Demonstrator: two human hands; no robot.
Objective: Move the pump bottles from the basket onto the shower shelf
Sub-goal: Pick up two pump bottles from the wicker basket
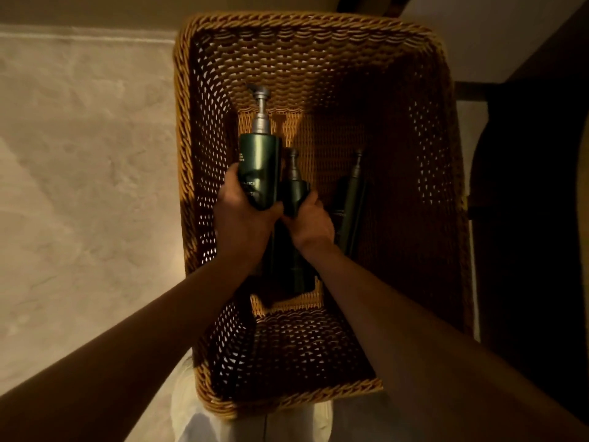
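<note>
Inside the wicker basket (pixel 306 36), the largest green pump bottle (pixel 259 167) was gripped by the left hand (pixel 243 218) near the left wall, a second bottle (pixel 294 193) was clasped by the right hand (pixel 310 223), and a third bottle (pixel 350 202) was left lying toward the right wall.

3 green pump bottles (pixel 259 167) (pixel 298 193) (pixel 349 202), 1 wicker basket (pixel 446 122), 2 hands (pixel 243 218) (pixel 310 223).

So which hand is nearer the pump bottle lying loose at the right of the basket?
Right. The right hand grips the middle bottle, just beside the loose bottle. The left hand, holding the lifted bottle, is farther away.
</note>
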